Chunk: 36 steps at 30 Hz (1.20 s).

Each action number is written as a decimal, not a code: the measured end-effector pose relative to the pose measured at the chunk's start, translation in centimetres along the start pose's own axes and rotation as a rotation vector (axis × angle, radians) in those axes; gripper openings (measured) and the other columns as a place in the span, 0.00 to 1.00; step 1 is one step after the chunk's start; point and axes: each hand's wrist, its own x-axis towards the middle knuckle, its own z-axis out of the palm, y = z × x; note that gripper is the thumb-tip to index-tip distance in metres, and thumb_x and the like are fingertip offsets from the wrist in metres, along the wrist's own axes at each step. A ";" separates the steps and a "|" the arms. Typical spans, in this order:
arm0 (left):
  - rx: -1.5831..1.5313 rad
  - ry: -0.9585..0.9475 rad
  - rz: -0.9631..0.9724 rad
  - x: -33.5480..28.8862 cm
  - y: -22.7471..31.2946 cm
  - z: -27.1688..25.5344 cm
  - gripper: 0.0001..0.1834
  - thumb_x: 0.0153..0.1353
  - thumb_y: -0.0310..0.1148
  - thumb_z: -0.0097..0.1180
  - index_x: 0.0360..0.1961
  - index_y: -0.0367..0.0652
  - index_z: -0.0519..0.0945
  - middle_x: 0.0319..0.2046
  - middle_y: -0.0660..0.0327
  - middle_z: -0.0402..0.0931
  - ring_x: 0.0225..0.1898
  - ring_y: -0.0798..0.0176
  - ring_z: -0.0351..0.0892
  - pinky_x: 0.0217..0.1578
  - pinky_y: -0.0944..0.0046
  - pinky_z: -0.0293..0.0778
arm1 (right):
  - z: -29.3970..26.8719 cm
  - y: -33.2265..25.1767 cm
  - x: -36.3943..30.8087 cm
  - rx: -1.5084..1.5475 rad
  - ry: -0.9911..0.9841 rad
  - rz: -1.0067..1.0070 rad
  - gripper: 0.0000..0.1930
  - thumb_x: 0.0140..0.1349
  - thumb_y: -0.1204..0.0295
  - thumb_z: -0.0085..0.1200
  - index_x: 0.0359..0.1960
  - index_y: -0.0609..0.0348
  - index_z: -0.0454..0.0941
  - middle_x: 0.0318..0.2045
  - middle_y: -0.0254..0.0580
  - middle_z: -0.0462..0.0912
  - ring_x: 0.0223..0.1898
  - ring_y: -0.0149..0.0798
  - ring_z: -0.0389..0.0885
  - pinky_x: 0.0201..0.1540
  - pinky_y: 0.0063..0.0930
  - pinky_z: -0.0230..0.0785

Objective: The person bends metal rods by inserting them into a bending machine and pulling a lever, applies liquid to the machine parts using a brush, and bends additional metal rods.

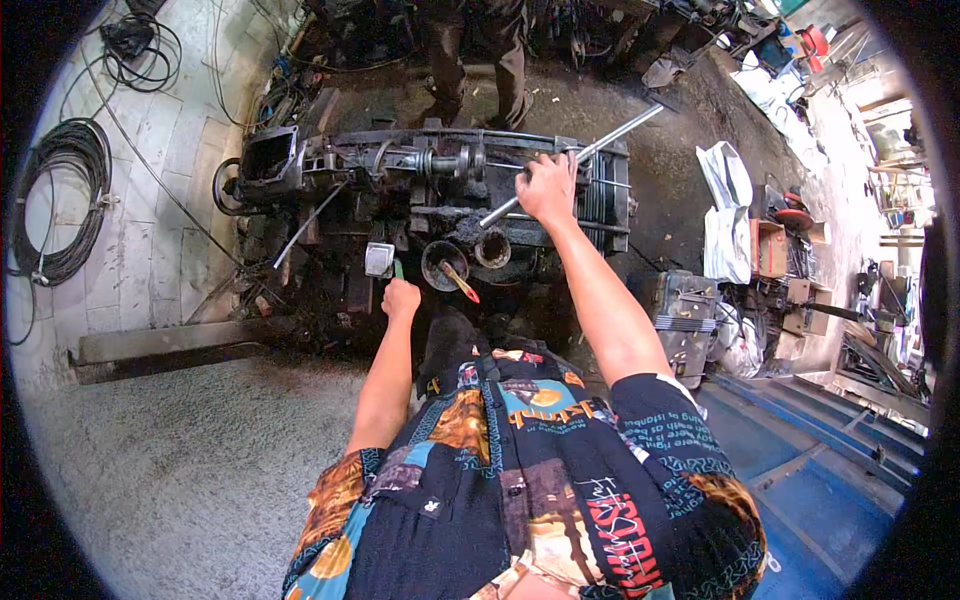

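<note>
A long metal bar (622, 128) lies slantwise over the right part of a greasy machine assembly (440, 165). My right hand (548, 190) is closed around its middle, and both ends stick out past the fist. Nearer to me, my left hand (401, 298) grips a green-handled tool (398, 269). A pale, square-faced block (380, 259) sits beside the handle's far end; I cannot tell whether it belongs to the tool. Right of that hand, a brush (460, 282) with a red-tipped handle leans in a round container (432, 262). A second, rusty-rimmed round container (492, 249) stands alongside.
A handwheel (226, 187) juts from the machine's left end. Another person's legs (510, 65) stand behind it. Coiled black cable (65, 200) hangs on the left wall. A grey case (685, 305) and blue metal panels (830, 490) are at my right.
</note>
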 end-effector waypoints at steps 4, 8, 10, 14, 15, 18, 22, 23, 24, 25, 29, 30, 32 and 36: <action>-0.046 -0.223 -0.233 2.0 -0.8 1.3 0.17 0.62 0.36 0.55 0.51 0.42 0.77 0.49 0.54 0.78 0.50 0.49 0.79 0.48 0.49 0.76 | 0.1 0.8 -0.3 0.033 0.015 -0.001 0.16 0.54 0.60 0.53 0.31 0.61 0.84 0.39 0.47 0.81 0.52 0.51 0.71 0.71 0.51 0.44; -0.067 -0.301 -0.262 6.8 -5.2 7.2 0.18 0.62 0.39 0.57 0.50 0.43 0.78 0.48 0.54 0.79 0.48 0.50 0.81 0.44 0.50 0.79 | -0.8 0.1 0.2 -0.002 -0.019 -0.016 0.16 0.54 0.60 0.52 0.31 0.61 0.84 0.39 0.46 0.81 0.51 0.50 0.71 0.70 0.51 0.44; -0.075 -0.339 -0.270 7.4 -5.4 8.9 0.17 0.62 0.40 0.58 0.49 0.43 0.79 0.47 0.54 0.80 0.47 0.50 0.81 0.42 0.50 0.80 | -0.5 0.2 0.3 -0.025 -0.027 -0.013 0.16 0.55 0.60 0.51 0.31 0.60 0.84 0.39 0.46 0.81 0.52 0.50 0.71 0.70 0.52 0.45; -0.106 -0.198 -0.211 7.7 -5.0 9.3 0.16 0.61 0.42 0.59 0.42 0.41 0.83 0.46 0.53 0.81 0.46 0.50 0.82 0.41 0.49 0.80 | -0.2 0.1 0.6 -0.056 -0.057 0.001 0.16 0.56 0.60 0.51 0.32 0.59 0.84 0.40 0.46 0.81 0.52 0.50 0.71 0.70 0.52 0.45; -0.078 -0.196 -0.189 8.0 -5.6 9.0 0.17 0.61 0.42 0.59 0.43 0.41 0.83 0.46 0.53 0.81 0.47 0.49 0.82 0.42 0.49 0.80 | -0.3 -0.3 0.7 -0.039 -0.081 -0.001 0.16 0.56 0.60 0.51 0.32 0.59 0.84 0.40 0.46 0.81 0.52 0.50 0.71 0.70 0.52 0.46; -0.046 -0.272 -0.159 7.0 -5.1 6.5 0.18 0.59 0.42 0.60 0.45 0.41 0.82 0.46 0.52 0.81 0.49 0.49 0.81 0.46 0.48 0.78 | -0.4 -0.7 0.6 -0.057 -0.100 0.011 0.16 0.58 0.60 0.50 0.34 0.58 0.84 0.41 0.46 0.81 0.53 0.50 0.70 0.70 0.53 0.45; 0.021 -0.157 0.005 1.8 -1.0 0.0 0.21 0.60 0.45 0.58 0.46 0.40 0.81 0.47 0.51 0.80 0.50 0.46 0.79 0.48 0.45 0.75 | 0.1 -0.2 0.0 -0.054 -0.054 0.006 0.16 0.61 0.60 0.48 0.37 0.58 0.84 0.43 0.47 0.81 0.55 0.50 0.70 0.70 0.54 0.44; -0.054 -0.062 0.107 0.3 0.3 -1.7 0.20 0.60 0.45 0.57 0.45 0.39 0.81 0.45 0.48 0.80 0.49 0.45 0.79 0.48 0.45 0.75 | 0.5 0.2 -0.2 -0.011 -0.026 0.015 0.16 0.62 0.61 0.47 0.39 0.58 0.83 0.45 0.47 0.80 0.56 0.50 0.69 0.70 0.54 0.44; -0.126 0.030 0.211 -1.4 1.7 -3.4 0.20 0.61 0.45 0.56 0.44 0.39 0.81 0.44 0.46 0.80 0.48 0.43 0.79 0.47 0.46 0.75 | 0.8 0.8 -0.4 0.030 0.001 0.026 0.16 0.63 0.61 0.47 0.41 0.58 0.83 0.46 0.47 0.80 0.57 0.50 0.69 0.70 0.55 0.43; -0.207 0.064 0.286 -3.0 3.3 -5.7 0.20 0.62 0.44 0.55 0.44 0.38 0.81 0.43 0.44 0.80 0.47 0.42 0.79 0.46 0.46 0.74 | 1.3 1.3 -0.8 0.035 0.011 0.026 0.16 0.63 0.61 0.47 0.41 0.58 0.83 0.46 0.47 0.80 0.57 0.50 0.69 0.70 0.55 0.43; -0.468 0.254 0.725 -4.9 8.9 -10.7 0.20 0.64 0.44 0.51 0.43 0.36 0.81 0.40 0.43 0.80 0.44 0.41 0.79 0.45 0.48 0.74 | 1.7 3.2 -1.7 0.444 0.231 -0.026 0.16 0.62 0.69 0.53 0.50 0.62 0.74 0.51 0.55 0.75 0.60 0.57 0.66 0.66 0.44 0.56; -0.472 0.284 0.816 -5.9 10.6 -11.7 0.21 0.65 0.44 0.51 0.44 0.35 0.81 0.41 0.44 0.80 0.44 0.41 0.79 0.45 0.49 0.74 | 1.1 3.9 -1.6 0.444 0.252 -0.017 0.17 0.61 0.69 0.54 0.50 0.63 0.74 0.52 0.56 0.75 0.59 0.58 0.68 0.65 0.45 0.57; -0.404 0.231 0.898 -6.8 13.5 -12.3 0.23 0.65 0.46 0.51 0.47 0.35 0.79 0.42 0.45 0.80 0.45 0.41 0.79 0.46 0.49 0.74 | 0.3 5.8 -1.1 0.358 0.266 0.001 0.18 0.59 0.69 0.55 0.50 0.64 0.74 0.52 0.57 0.75 0.59 0.58 0.68 0.65 0.45 0.58; -0.156 0.125 0.946 -5.7 17.8 -9.5 0.25 0.65 0.51 0.49 0.42 0.35 0.76 0.38 0.43 0.79 0.43 0.41 0.79 0.42 0.45 0.75 | -1.2 10.0 2.0 0.242 0.131 0.052 0.21 0.58 0.66 0.57 0.51 0.64 0.76 0.52 0.57 0.75 0.57 0.57 0.71 0.63 0.45 0.61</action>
